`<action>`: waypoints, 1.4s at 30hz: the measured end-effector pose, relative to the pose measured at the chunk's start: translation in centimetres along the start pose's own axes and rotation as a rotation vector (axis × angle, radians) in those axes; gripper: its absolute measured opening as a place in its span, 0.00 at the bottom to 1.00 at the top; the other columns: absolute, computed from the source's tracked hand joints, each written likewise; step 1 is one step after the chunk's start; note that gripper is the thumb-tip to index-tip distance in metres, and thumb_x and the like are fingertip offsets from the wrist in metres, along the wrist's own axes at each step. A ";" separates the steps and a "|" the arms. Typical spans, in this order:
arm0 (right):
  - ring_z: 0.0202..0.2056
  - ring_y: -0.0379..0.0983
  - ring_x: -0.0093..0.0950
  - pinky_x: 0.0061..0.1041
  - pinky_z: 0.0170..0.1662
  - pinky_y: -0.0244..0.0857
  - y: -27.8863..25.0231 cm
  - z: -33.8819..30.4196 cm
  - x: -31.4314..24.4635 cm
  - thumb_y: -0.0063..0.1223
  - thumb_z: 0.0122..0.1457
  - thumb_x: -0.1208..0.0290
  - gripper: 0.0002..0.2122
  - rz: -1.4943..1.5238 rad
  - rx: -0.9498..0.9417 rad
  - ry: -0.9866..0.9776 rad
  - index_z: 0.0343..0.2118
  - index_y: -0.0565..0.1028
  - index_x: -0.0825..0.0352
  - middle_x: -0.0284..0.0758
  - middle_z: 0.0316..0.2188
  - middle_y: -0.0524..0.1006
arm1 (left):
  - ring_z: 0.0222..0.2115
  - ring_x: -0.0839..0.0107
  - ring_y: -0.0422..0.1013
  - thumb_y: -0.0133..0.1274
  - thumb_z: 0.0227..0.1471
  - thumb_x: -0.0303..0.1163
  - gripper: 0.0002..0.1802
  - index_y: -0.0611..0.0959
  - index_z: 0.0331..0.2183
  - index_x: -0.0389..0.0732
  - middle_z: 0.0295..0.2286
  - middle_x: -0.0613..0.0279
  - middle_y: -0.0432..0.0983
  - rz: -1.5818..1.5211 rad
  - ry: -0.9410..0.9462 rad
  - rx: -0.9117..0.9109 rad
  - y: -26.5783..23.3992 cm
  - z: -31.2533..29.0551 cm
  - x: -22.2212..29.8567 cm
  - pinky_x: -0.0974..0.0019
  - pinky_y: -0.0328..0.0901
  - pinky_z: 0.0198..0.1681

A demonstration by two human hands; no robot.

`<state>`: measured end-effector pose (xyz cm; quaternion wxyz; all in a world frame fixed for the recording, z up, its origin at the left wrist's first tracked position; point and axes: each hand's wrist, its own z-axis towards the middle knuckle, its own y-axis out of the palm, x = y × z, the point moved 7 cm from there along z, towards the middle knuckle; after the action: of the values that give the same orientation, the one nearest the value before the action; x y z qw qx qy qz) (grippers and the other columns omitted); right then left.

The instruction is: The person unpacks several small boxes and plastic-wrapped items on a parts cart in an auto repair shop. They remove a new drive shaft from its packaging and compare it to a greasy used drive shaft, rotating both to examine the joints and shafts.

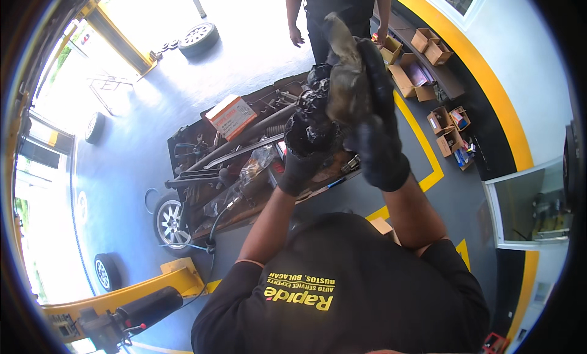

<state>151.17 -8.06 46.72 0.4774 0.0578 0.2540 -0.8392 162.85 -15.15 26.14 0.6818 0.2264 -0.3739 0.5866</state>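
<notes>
Both hands wear black gloves and are raised over the workbench. My left hand (pixel 306 161) is closed around a dark car part coated in shiny black grease (pixel 313 102); its exact kind is hard to make out. In my right hand (pixel 380 143), closed, is a stained brown rag (pixel 350 91). The rag hangs right beside the greasy part; whether they touch cannot be told. Some fingers of both hands are hidden by the grease, the rag and the gloves.
The workbench (pixel 223 214) is crowded with a long metal shaft, tools and a plastic bag (pixel 259 160). An orange-and-white box (pixel 231 117) stands on it. A person (pixel 339 14) stands beyond. Wheels (pixel 173 220), a yellow lift arm (pixel 128 298) and open cartons (pixel 411 77) surround the area.
</notes>
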 end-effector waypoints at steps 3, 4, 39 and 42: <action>0.69 0.62 0.47 0.43 0.70 0.57 -0.1 1.2 -0.5 0.52 0.70 0.65 0.28 -0.068 0.015 -0.003 0.71 0.65 0.68 0.49 0.69 0.65 | 0.47 0.64 0.77 0.71 0.47 0.23 0.28 0.80 0.51 0.37 0.46 0.57 0.79 -0.266 -0.196 0.026 0.1 0.3 -0.8 0.60 0.72 0.51; 0.67 0.64 0.49 0.45 0.69 0.57 0.1 1.5 -1.0 0.55 0.67 0.66 0.28 -0.176 -0.018 -0.078 0.68 0.68 0.68 0.52 0.67 0.67 | 0.47 0.65 0.76 0.71 0.48 0.23 0.29 0.80 0.52 0.36 0.46 0.57 0.78 -0.181 -0.177 0.008 0.0 0.6 -0.6 0.61 0.72 0.52; 0.64 0.72 0.40 0.43 0.70 0.63 -3.6 4.9 3.0 0.40 0.76 0.64 0.21 1.027 -0.215 0.540 0.63 0.74 0.69 0.46 0.61 0.77 | 0.49 0.63 0.77 0.70 0.52 0.22 0.29 0.80 0.56 0.36 0.51 0.54 0.79 0.482 0.244 -0.085 0.9 0.6 4.7 0.59 0.72 0.54; 0.62 0.73 0.34 0.36 0.66 0.66 -1.5 8.1 -0.2 0.53 0.72 0.71 0.17 0.361 -0.641 -0.131 0.61 0.76 0.69 0.40 0.60 0.78 | 0.58 0.57 0.69 0.64 0.53 0.32 0.29 0.83 0.58 0.48 0.57 0.61 0.77 0.329 0.038 -0.204 1.3 0.1 2.6 0.45 0.60 0.61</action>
<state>151.17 -11.19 54.38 0.6268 -0.1045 0.4583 -0.6214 161.61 -13.28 28.05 0.6031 0.0809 -0.4506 0.6532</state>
